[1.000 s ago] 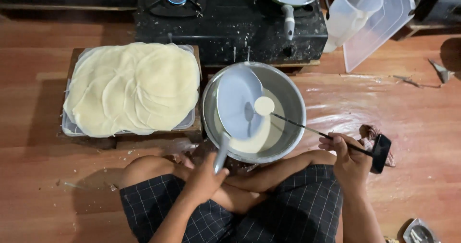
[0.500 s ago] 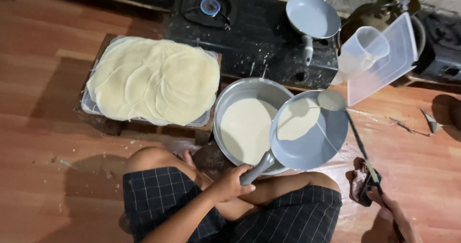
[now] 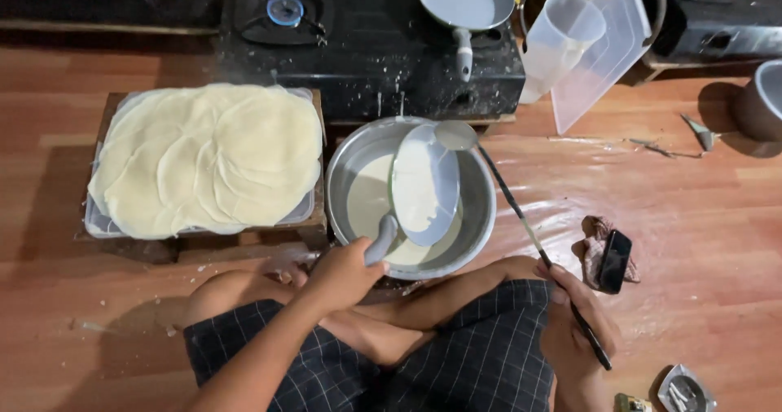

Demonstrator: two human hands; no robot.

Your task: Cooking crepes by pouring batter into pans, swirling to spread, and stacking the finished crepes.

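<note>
My left hand grips the grey handle of a small frying pan. The pan is tilted steeply over a large metal bowl and is coated with pale batter. Pale batter lies in the bottom of the bowl. My right hand holds the long dark handle of a ladle, whose round cup rests at the bowl's far rim beside the pan. I sit cross-legged on the wooden floor in checked shorts, with the bowl just in front of my knees.
A tray piled with thin round wrappers sits on a low wooden stand at the left. A black gas stove with a second grey pan stands behind the bowl. A clear plastic jug is at the right. A phone on a cloth lies by my right knee.
The pan has swung back from the bowl's right side to tilt over its middle. The ladle has moved to the bowl's far rim. My view has shifted to the right.
</note>
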